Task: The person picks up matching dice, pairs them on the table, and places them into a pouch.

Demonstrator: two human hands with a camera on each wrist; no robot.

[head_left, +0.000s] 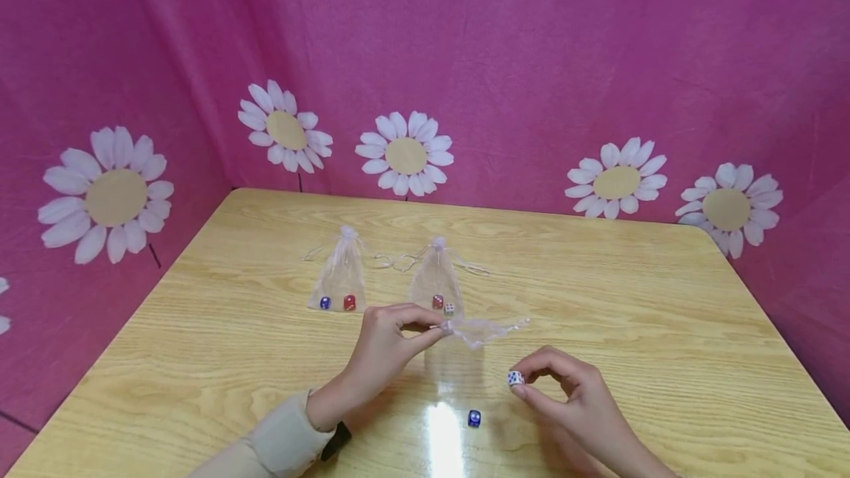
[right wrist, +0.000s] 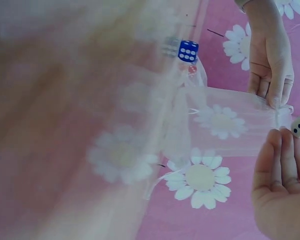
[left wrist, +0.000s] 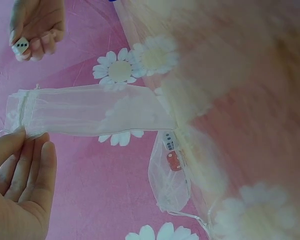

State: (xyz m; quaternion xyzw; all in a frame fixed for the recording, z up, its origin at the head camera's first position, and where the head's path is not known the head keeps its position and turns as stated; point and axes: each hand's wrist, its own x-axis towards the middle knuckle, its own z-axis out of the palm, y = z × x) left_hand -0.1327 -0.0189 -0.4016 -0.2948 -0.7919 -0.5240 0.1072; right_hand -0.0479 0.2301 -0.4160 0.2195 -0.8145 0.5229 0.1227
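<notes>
My left hand (head_left: pixel 388 345) pinches the top edge of a sheer white drawstring pouch (left wrist: pixel 90 111) between thumb and fingers. The pouch hangs upright above the table, its mouth (head_left: pixel 481 332) spread toward the right. A white die with dark pips (head_left: pixel 515 378) is pinched between the thumb and fingertips of my right hand (head_left: pixel 581 393). That die is just right of the pouch and below the level of its mouth in the head view. On the table between the hands lies a blue die (head_left: pixel 474 418) with white pips.
Two drawn-shut sheer pouches lie farther back. The left pouch (head_left: pixel 341 271) contains a blue die (head_left: pixel 325 303) and a red die (head_left: pixel 350 302); the right pouch (head_left: pixel 432 276) contains a red die (head_left: pixel 437 302) and a white die (head_left: pixel 449 309). A pink flowered curtain (head_left: pixel 505 80) surrounds the wooden table (head_left: pixel 631 293).
</notes>
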